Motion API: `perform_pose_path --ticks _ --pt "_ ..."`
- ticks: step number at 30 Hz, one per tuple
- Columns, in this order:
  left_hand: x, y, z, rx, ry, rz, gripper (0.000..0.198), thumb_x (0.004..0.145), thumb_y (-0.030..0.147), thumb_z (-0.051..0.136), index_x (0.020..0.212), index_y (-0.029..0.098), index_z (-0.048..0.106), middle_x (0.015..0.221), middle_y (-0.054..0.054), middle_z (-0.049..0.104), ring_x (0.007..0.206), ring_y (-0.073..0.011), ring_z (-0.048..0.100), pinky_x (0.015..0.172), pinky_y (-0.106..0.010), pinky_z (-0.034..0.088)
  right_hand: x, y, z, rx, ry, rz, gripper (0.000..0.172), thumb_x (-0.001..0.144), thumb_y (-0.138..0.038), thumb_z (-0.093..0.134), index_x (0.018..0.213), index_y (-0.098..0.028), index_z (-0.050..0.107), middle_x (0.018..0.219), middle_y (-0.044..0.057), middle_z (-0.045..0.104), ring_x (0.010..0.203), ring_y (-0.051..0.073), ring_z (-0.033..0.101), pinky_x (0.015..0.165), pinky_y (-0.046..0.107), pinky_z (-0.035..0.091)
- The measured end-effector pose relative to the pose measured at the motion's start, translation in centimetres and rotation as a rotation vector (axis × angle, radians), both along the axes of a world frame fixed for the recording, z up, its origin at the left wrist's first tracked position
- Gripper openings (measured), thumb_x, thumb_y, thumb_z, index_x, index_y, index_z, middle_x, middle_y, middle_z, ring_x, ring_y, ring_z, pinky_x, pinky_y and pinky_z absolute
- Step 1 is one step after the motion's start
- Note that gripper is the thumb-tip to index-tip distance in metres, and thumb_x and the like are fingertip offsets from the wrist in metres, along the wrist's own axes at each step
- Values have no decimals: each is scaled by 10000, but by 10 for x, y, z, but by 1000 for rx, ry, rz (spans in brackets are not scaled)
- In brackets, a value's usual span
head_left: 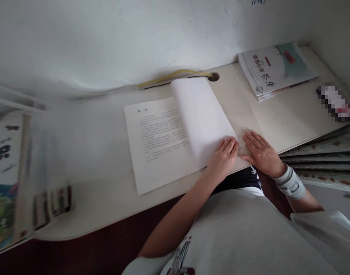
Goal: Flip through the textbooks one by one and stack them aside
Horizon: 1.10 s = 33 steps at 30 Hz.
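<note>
While paper [180, 137] lies curled over on the bench [289, 126], bent left fingers [228, 145] sit on its flap [206, 118], can't tell if pinching; right fingers [253, 139] flat, empty. Uneven pressing could crease it crooked.

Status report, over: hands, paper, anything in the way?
Left hand on white paper, near its lower right corner. Right hand flat, just beside. White paper overlaps printed page. Stacked books clear of both hands.
</note>
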<state>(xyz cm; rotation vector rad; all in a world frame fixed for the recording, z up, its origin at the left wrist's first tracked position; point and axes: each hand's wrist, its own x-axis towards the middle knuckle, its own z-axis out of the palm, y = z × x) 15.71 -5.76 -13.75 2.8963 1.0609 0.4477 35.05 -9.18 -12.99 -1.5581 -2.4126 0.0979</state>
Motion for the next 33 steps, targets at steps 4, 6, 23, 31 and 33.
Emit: perform_pose_path --ticks 4,6,23,31,33 --pt "0 0 2 -12 12 -1 357 905 96 387 1223 49 543 1286 -203 555 1243 -259 489 1032 -418 423 1 0 -1 -9 21 -9 674 899 -520 403 1395 -65 371 1415 202 415 1375 279 282 1091 481 330" --pt "1 0 4 5 30 0 346 911 109 386 1206 42 554 1277 -201 563 1229 -265 503 1021 -416 433 2 0 -1 -8 35 -2 697 895 -535 397 1396 -52 362 1415 211 412 1376 281 278 1091 481 331" --pt "12 -11 17 29 -6 -39 324 907 136 438 1203 44 533 1244 -188 592 1203 -233 532 997 -351 463 4 -2 -3 21 51 27 855 866 -613 368 1462 -35 166 1478 235 284 1402 279 205 1102 475 304" --pt "6 -16 20 43 -143 -89 220 913 125 431 1043 73 601 1093 -137 679 1051 -183 632 929 -308 512 2 -4 -3 61 39 -18 751 841 -582 472 1427 -136 325 1518 211 193 1398 318 196 1070 505 336" --pt "7 -16 20 25 -177 -84 197 910 135 448 1016 78 603 1073 -129 685 1043 -182 635 917 -305 517 1 -4 -2 61 30 -18 705 840 -567 488 1406 -163 373 1520 200 196 1395 325 205 1059 516 343"
